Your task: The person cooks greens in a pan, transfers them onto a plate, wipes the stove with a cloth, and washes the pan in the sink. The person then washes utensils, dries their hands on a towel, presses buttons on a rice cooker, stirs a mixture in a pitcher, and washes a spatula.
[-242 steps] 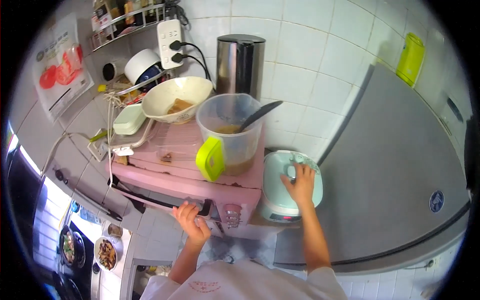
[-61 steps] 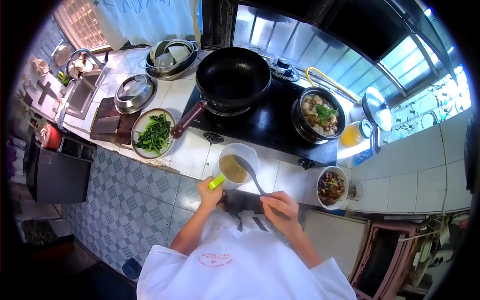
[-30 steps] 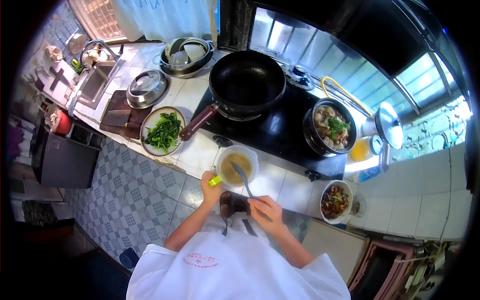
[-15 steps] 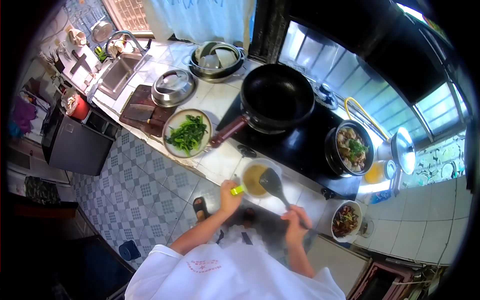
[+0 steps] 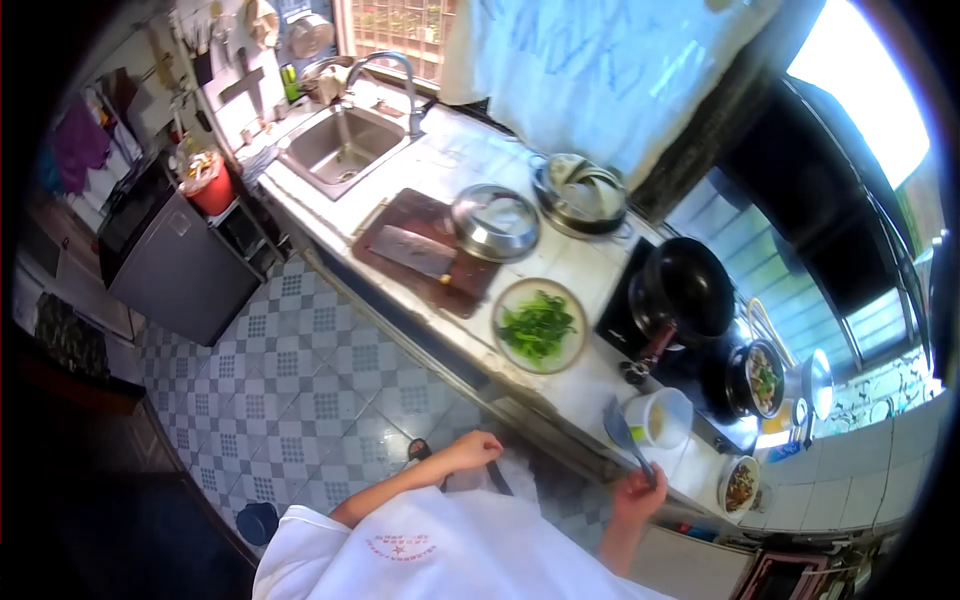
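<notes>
My right hand grips the handle of a dark grey spatula, its broad head raised at the left side of a white container. Some brownish liquid shows inside that container, which stands on the counter edge below the stove. My left hand is in front of my body, away from the counter, its fingers loosely curled with nothing visible in them. A plate of cooked greens rests on the counter, left of the container.
On the stove sit a black wok and a pot of food. A cleaver lies on the cutting board, near a lidded steel pan. Beyond are stacked pots and the sink. A bowl of food stands right.
My left hand has let go of the white container and drawn back left. The spatula has come out of the container to its left side. The view has swung left toward the sink.
</notes>
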`<action>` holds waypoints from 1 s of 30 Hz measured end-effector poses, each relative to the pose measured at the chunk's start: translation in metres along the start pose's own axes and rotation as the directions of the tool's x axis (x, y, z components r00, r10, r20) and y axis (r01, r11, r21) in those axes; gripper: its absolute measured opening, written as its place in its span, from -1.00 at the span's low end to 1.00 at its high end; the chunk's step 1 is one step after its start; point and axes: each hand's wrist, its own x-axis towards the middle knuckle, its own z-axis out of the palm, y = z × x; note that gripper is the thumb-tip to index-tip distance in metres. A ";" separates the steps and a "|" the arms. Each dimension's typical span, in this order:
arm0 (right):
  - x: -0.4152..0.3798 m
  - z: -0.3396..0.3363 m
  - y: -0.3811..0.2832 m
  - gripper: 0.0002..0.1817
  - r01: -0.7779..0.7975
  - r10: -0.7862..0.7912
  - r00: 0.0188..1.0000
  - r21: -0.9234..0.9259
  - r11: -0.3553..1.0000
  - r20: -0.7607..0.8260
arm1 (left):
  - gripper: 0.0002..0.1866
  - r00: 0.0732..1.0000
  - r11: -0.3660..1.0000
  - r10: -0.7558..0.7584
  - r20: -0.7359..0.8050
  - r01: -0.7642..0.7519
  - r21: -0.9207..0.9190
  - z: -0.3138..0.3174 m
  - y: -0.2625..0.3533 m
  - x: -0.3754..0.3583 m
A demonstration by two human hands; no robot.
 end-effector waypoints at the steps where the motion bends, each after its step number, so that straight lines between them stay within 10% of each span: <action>1: -0.001 0.020 0.026 -0.76 -0.063 0.062 0.996 0.012 0.998 0.068 | -0.68 1.000 1.000 -0.005 -0.014 0.005 -0.005 -0.018 -0.001 -0.013; 2: 0.001 0.052 0.059 -0.71 -0.031 0.029 0.997 -0.022 0.999 -0.076 | -0.70 0.998 0.992 0.052 0.048 -0.046 -0.114 -0.036 0.000 -0.024; 9: -0.034 0.238 0.238 -0.51 -0.190 0.248 0.771 -0.159 0.969 0.587 | -0.51 0.958 0.745 0.135 -0.252 -0.266 -0.612 -0.171 0.060 -0.073; 17: -0.071 0.373 0.413 -0.52 0.009 0.150 0.694 -0.216 0.976 0.704 | -0.66 0.863 0.476 0.032 -0.505 -0.457 -0.752 -0.366 0.066 -0.083; 20: -0.063 0.417 0.482 -0.65 0.375 -0.047 0.662 -0.276 0.885 0.748 | -0.70 0.862 0.588 -0.024 -0.507 -0.398 -0.704 -0.444 0.037 -0.067; 24: -0.065 0.490 0.526 -0.69 0.205 0.194 0.632 -0.403 0.892 0.750 | -0.81 0.798 0.620 -0.169 -0.578 -0.370 -0.692 -0.536 0.043 -0.060; 27: -0.046 0.521 0.550 -0.63 0.370 0.103 0.431 -0.280 0.886 0.896 | -0.78 0.744 0.586 -0.229 -0.628 -0.410 -0.699 -0.598 0.037 -0.039; 30: 0.022 0.546 0.596 -0.65 0.489 -0.081 0.668 -0.353 0.798 0.740 | -0.82 0.806 0.495 -0.361 -0.469 -0.261 -0.829 -0.655 0.028 -0.017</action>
